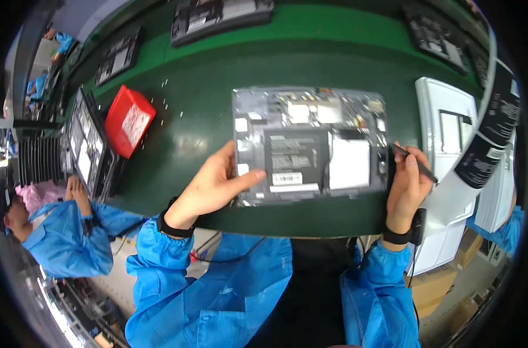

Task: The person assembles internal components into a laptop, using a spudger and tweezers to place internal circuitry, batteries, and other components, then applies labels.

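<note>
In the head view, my left hand (214, 182) grips the left edge of a flat grey device (253, 155) with its cover off. My thumb (249, 181) lies across the front face near the lower left corner, pointing toward the black block (296, 156) at the middle. My other left fingers curl behind the edge, mostly hidden, so the grip is a pinch with only the device's thickness between thumb and fingers. The device is in front of me, over the dark green table (194, 104); it is slightly blurred, and I cannot tell whether it lies flat or is raised a little.

My right hand (409, 180) is just beside the device's right edge. Its thumb and fingers are closed around a slim dark tool (416, 163), which slants across them, upper end toward the device, lower end out past my hand to the right. I cannot tell whether any of those fingers touch the device.

To my left stand a red bin (116, 123) and, past it, a pile of similar devices (87, 145); small white bits (165, 105) are scattered beside the bin. White trays (447, 90) sit to my right.
</note>
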